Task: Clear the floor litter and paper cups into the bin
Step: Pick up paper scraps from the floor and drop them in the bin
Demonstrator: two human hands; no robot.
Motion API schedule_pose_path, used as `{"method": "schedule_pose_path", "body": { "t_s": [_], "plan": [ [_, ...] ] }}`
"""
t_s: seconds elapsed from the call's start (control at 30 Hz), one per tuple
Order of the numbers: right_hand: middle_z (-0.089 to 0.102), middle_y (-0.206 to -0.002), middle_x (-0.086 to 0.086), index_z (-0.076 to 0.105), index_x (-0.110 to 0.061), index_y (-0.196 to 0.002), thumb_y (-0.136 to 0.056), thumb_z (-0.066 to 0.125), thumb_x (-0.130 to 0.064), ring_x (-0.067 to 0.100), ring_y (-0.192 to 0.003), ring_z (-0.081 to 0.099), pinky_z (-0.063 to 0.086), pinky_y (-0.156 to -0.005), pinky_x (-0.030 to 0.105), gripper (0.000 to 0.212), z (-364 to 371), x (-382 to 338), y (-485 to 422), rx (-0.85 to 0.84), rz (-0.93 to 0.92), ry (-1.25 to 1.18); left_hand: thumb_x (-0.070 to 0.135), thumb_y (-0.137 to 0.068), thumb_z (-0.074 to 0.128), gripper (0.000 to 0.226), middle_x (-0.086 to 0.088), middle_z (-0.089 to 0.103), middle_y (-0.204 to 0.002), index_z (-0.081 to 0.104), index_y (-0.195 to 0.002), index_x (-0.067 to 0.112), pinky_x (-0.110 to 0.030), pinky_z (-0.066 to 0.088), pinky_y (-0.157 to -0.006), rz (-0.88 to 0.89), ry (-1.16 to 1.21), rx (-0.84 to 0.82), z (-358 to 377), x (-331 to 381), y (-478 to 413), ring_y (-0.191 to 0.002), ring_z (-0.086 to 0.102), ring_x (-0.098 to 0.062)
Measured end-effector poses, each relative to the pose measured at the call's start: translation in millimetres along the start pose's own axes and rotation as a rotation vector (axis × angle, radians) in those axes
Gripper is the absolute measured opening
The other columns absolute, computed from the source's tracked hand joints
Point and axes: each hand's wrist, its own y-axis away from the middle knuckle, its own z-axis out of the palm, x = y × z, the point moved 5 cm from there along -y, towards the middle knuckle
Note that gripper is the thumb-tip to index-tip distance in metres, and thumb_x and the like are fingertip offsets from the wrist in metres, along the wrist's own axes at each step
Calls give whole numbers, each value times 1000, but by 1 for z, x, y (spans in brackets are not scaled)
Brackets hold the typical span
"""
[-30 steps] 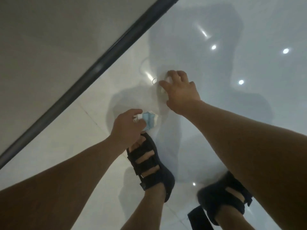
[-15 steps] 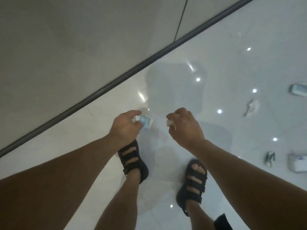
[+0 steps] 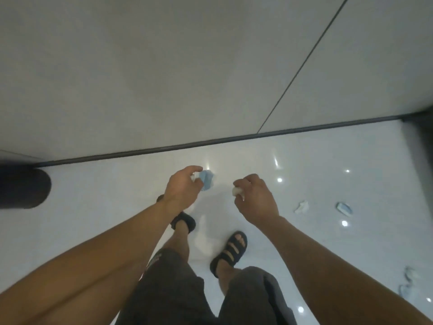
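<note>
Over the glossy white floor (image 3: 328, 242), close to the wall (image 3: 164, 78), the person stands with both hands loaded. The left hand (image 3: 182, 187) pinches a crumpled blue face mask (image 3: 206, 182) between thumb and curled fingers; the right hand (image 3: 256, 199) is curled round a small white wad (image 3: 236, 190). Judging by this, the step in hand is gathering, with more still to collect: a crumpled white scrap (image 3: 301, 206) and a second blue mask (image 3: 344, 208) lie well apart to the person's right, and pale litter pieces (image 3: 408, 281) sit near the frame's right edge. No paper cups show.

Next comes either a turn right and a stoop for those pieces, tucking the wad deeper to free fingertips, or a walk to the bin. A dark rounded shape (image 3: 23, 188) at the left edge may be that bin; it cannot be told.

The dark skirting strip (image 3: 234, 138) bounds the floor just ahead, so open room lies rightward and behind. The shiny tile looks potentially slippery under the sandals (image 3: 230, 250).
</note>
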Motion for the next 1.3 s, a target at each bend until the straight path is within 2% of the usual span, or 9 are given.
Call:
{"method": "schedule_pose_path", "body": {
  "t_s": [0.27,0.47,0.7,0.83,1.0,1.3],
  "plan": [
    [49,-128,0,58,-21,-130,-93,55,-19,18,-114,50,35,-84,17,37,-41,-103,55,-121,-130,90,17,-89,61,32,-1,57,-109,62,-120,26,-40,56,-86,-112,133,129,-102,-46,111,-95,62,-24],
    [47,-129,-3,57,-24,-130,-93,51,-21,16,-116,50,39,-85,19,37,-33,-219,69,-157,-270,203,14,-89,61,32,-5,61,-118,62,-120,22,-40,55,-89,-125,201,212,-187,-110,164,-100,60,-24],
    [48,-127,-2,60,-25,-125,-92,54,-22,17,-109,56,40,-84,17,33,28,-387,82,-205,-470,275,19,-89,60,34,-6,61,-122,59,-123,24,-33,54,-85,-163,134,379,-324,-204,218,-99,61,-22],
    [52,-125,0,63,-23,-122,-90,56,-21,19,-108,58,44,-89,20,32,62,-479,86,-221,-609,286,18,-90,58,35,-7,61,-123,59,-125,23,-34,54,-87,-214,139,470,-391,-249,243,-100,62,-24],
    [51,-126,2,62,-22,-125,-91,55,-22,21,-108,57,45,-89,22,35,94,-569,71,-265,-764,336,16,-92,57,36,-9,59,-126,57,-128,21,-36,54,-88,-284,215,543,-448,-290,246,-102,60,-24],
    [48,-129,1,58,-25,-129,-90,56,-24,22,-115,53,42,-93,23,39,160,-719,23,-374,-998,409,20,-92,57,38,-7,59,-129,55,-130,20,-30,46,-96,-449,278,674,-551,-346,242,-114,56,-24]
  ]
}}
